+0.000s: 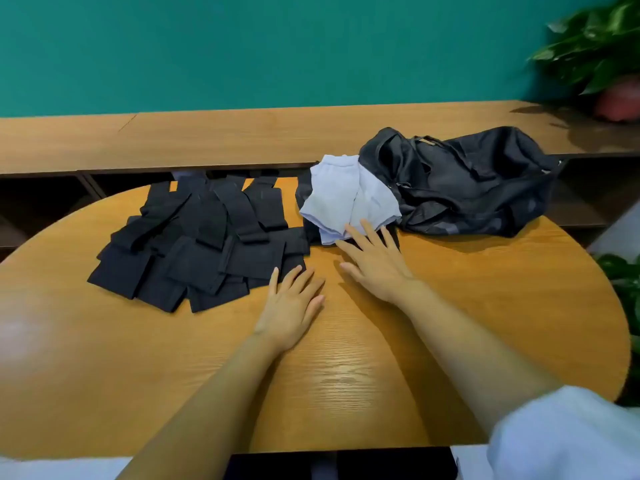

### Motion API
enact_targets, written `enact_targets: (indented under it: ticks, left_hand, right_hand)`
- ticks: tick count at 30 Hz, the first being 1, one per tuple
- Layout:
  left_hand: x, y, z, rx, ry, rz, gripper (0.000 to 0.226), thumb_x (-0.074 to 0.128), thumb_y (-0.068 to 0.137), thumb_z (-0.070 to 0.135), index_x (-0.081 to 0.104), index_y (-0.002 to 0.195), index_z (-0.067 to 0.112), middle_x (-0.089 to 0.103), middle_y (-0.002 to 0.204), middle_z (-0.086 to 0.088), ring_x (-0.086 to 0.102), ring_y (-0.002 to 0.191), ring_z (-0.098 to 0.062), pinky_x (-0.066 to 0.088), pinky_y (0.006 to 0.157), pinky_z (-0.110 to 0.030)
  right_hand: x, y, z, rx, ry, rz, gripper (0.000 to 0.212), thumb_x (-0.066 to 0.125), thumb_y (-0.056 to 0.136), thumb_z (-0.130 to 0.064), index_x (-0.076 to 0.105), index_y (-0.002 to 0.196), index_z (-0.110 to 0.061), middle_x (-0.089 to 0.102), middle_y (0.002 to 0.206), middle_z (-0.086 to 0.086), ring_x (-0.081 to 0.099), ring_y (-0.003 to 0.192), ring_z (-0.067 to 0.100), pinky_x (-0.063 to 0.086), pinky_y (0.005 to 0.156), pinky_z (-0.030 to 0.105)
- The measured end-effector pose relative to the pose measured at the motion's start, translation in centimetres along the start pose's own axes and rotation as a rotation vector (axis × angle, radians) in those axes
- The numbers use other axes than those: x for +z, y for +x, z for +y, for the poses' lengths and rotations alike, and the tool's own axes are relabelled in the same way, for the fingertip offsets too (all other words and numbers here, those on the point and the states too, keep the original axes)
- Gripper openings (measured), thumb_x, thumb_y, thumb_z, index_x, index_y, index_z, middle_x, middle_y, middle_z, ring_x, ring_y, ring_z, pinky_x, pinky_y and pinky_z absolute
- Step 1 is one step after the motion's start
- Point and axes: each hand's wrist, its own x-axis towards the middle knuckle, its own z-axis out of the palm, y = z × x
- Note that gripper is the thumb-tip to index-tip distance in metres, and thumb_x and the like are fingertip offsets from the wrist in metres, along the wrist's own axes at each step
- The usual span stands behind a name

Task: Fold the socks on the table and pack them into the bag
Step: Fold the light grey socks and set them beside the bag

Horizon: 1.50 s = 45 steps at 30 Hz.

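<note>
Head view, dark socks (pixel 201 244) heaped, pale socks (pixel 346 199) maybe folded, left hand (pixel 291 306), right hand (pixel 374 268) splayed

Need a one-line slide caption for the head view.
Left hand flat by dark socks; right hand at pale socks beside the bag.

2 flat hands (pixel 292 303) beside socks (pixel 201 244)

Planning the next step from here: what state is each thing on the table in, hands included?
Bag: slumped on the table; opening unclear.
Dark socks: overlapping heap on the table, not in the bag.
Light socks: crumpled pile against the bag, outside it.
Left hand: flat on the table, fingers straight, empty.
Right hand: fingers spread, tips at the light socks, gripping nothing.
</note>
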Motion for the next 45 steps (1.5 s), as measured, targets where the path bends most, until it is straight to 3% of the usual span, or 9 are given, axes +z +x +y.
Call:
enact_targets:
  ticks: [6, 11, 15, 18, 23, 26, 32, 38, 45]
  left_hand:
    - [0.3, 0.0, -0.3, 0.008, 0.013, 0.073, 0.072, -0.003, 0.093, 0.056, 0.035, 0.149, 0.030, 0.027, 0.158, 0.008, 0.011, 0.148, -0.014, -0.009, 0.120, -0.048]
    - [0.1, -0.1, -0.2, 0.014, -0.007, 0.094, 0.070, 0.002, 0.094, 0.055, 0.041, 0.146, 0.027, 0.031, 0.156, 0.006, 0.016, 0.146, -0.014, -0.007, 0.120, -0.047]
    - [0.1, -0.8, -0.1, -0.025, -0.087, 0.399, 0.040, 0.051, 0.094, 0.043, 0.055, 0.120, 0.014, 0.052, 0.130, -0.003, 0.042, 0.129, -0.020, 0.014, 0.119, -0.042]
    - [0.3, -2.1, 0.1, -0.056, -0.113, 0.547, 0.053, 0.072, 0.083, 0.033, 0.049, 0.124, 0.010, 0.047, 0.131, -0.010, 0.041, 0.126, -0.024, 0.028, 0.113, -0.048]
    - [1.3, -3.6, 1.2, 0.036, -0.021, 0.481, 0.044, 0.064, 0.087, 0.021, 0.054, 0.130, 0.015, 0.043, 0.146, -0.011, 0.036, 0.136, -0.029, 0.022, 0.117, -0.050]
    - [2.1, -4.6, 1.9, 0.083, -0.080, 0.513, 0.018, 0.056, 0.091, 0.015, 0.067, 0.105, 0.017, 0.062, 0.121, -0.006, 0.055, 0.117, -0.026, 0.017, 0.115, -0.046]
    - [2.4, -7.0, 3.4, 0.128, -0.133, 0.492, 0.026, 0.042, 0.095, 0.023, 0.067, 0.099, 0.018, 0.068, 0.094, 0.004, 0.063, 0.090, -0.019, 0.023, 0.109, -0.044]
    - [2.9, -7.8, 3.5, 0.138, -0.275, 0.422, 0.020, 0.057, 0.094, 0.020, 0.066, 0.111, 0.013, 0.063, 0.108, -0.001, 0.058, 0.101, -0.021, 0.041, 0.099, -0.039]
    - [2.8, -7.6, 3.2, 0.107, -0.350, 0.388, 0.018, 0.060, 0.094, 0.011, 0.066, 0.110, 0.009, 0.059, 0.115, -0.003, 0.055, 0.106, -0.020, 0.048, 0.090, -0.038]
  right_hand:
    - [0.7, 2.3, -0.5, 0.023, -0.018, -0.080, 0.056, 0.027, 0.104, -0.050, 0.026, 0.153, -0.024, 0.001, 0.164, -0.001, -0.011, 0.150, 0.023, -0.001, 0.120, 0.050]
    - [0.6, 1.5, -0.7, -0.018, -0.001, 0.025, 0.057, 0.027, 0.104, -0.047, 0.023, 0.154, -0.019, 0.011, 0.163, -0.004, -0.002, 0.150, 0.017, -0.002, 0.120, 0.043]
    - [0.8, -1.4, -0.8, -0.138, 0.050, 0.176, 0.047, 0.034, 0.105, -0.038, 0.041, 0.147, -0.019, 0.032, 0.157, -0.005, 0.016, 0.148, 0.015, 0.004, 0.120, 0.038]
    - [1.7, -4.6, -0.9, -0.237, 0.097, 0.220, 0.045, 0.032, 0.103, -0.038, 0.052, 0.140, -0.021, 0.045, 0.149, -0.006, 0.028, 0.143, 0.012, 0.006, 0.120, 0.035]
    - [4.0, -9.3, -1.3, -0.322, 0.257, 0.272, 0.039, 0.040, 0.101, -0.033, 0.063, 0.130, -0.019, 0.057, 0.138, -0.005, 0.045, 0.133, 0.008, 0.028, 0.117, 0.038]
    - [4.6, -10.9, -2.0, -0.296, 0.314, 0.342, 0.034, 0.047, 0.098, -0.032, 0.070, 0.119, -0.019, 0.064, 0.128, -0.004, 0.055, 0.124, 0.008, 0.034, 0.113, 0.035]
    - [5.1, -12.5, -3.5, -0.145, 0.361, 0.264, 0.051, 0.052, 0.089, -0.054, 0.057, 0.127, -0.020, 0.063, 0.126, -0.005, 0.055, 0.121, 0.014, 0.033, 0.112, 0.030]
    - [5.7, -12.8, -3.5, -0.134, 0.359, 0.366, 0.028, 0.069, 0.089, -0.019, 0.066, 0.116, -0.014, 0.070, 0.112, 0.000, 0.065, 0.106, 0.019, 0.038, 0.105, 0.032]
    - [5.4, -13.0, -3.7, -0.085, 0.417, 0.358, 0.020, 0.067, 0.091, -0.015, 0.067, 0.111, -0.012, 0.070, 0.106, 0.002, 0.064, 0.099, 0.018, 0.047, 0.084, 0.026]
